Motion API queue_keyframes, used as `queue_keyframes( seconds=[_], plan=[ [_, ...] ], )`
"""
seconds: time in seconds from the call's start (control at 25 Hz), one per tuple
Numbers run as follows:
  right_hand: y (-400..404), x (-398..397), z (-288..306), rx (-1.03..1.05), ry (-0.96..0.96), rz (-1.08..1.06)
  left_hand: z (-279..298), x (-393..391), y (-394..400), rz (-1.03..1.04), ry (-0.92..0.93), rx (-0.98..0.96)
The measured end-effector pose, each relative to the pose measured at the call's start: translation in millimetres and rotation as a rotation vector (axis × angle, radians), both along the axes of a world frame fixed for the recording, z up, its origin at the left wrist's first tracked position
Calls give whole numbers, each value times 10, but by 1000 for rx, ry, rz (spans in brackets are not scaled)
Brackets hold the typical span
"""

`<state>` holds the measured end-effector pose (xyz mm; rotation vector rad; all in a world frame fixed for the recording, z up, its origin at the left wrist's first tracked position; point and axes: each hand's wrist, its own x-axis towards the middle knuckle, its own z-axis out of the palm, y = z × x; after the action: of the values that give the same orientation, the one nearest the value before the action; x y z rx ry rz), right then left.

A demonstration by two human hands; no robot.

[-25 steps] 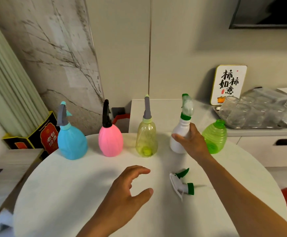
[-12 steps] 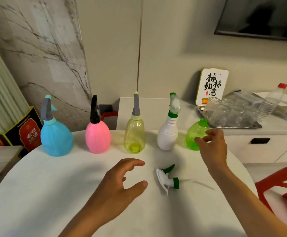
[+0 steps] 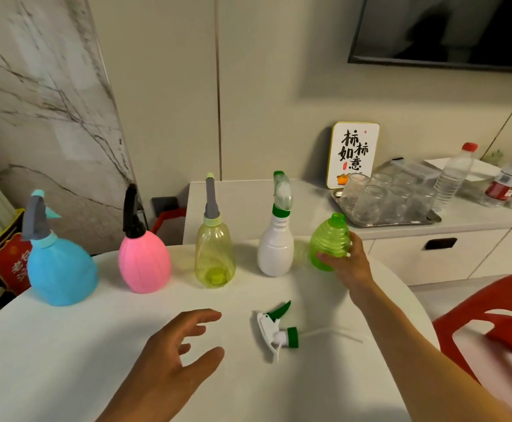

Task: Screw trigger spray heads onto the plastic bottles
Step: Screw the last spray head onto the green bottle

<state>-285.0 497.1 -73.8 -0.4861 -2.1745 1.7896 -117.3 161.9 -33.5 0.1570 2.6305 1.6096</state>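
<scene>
A row of bottles stands at the far side of the round white table (image 3: 66,360): a blue bottle (image 3: 61,269), a pink bottle (image 3: 144,263), a yellow-green bottle (image 3: 215,257) and a white bottle (image 3: 276,251), each with a spray head on. At the right end, a ribbed green bottle (image 3: 329,239) has an open neck, and my right hand (image 3: 347,266) is wrapped around its lower side. A loose white and green trigger spray head (image 3: 277,328) with its thin tube lies on the table between my arms. My left hand (image 3: 172,357) hovers open above the table, left of that head.
Behind the table a white cabinet carries a metal tray of glasses (image 3: 385,202), a small sign (image 3: 353,155) and two water bottles (image 3: 454,175). A red plastic chair (image 3: 498,318) stands at the right. A dark box (image 3: 8,260) sits at the far left.
My right hand let go of the white bottle, moved right and closed on the green bottle. The left hand stayed hovering open. The view shifted right.
</scene>
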Motion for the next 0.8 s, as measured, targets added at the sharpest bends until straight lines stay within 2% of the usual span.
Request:
queue_keyframes(
  seconds=[0.16,0.28,0.4,0.48,0.56,0.72,0.8],
  plan=[
    [-49,23,98,-31,10,-129,20,-17,16,2,0,-1],
    [-138,217,413,-80,92,-274,79,29,9,0,34,-2],
    [-339,597,815,-180,230,-237,103,57,10,2,61,-3],
    [-549,910,1004,-183,306,-127,108,73,27,-10,72,-2],
    [-800,1195,1067,-162,278,42,125,108,58,-26,94,4],
    [-1372,1638,950,-63,118,617,188,166,125,-67,205,109],
    [-1525,1699,909,-7,114,807,215,147,107,-30,260,217]
  ],
)
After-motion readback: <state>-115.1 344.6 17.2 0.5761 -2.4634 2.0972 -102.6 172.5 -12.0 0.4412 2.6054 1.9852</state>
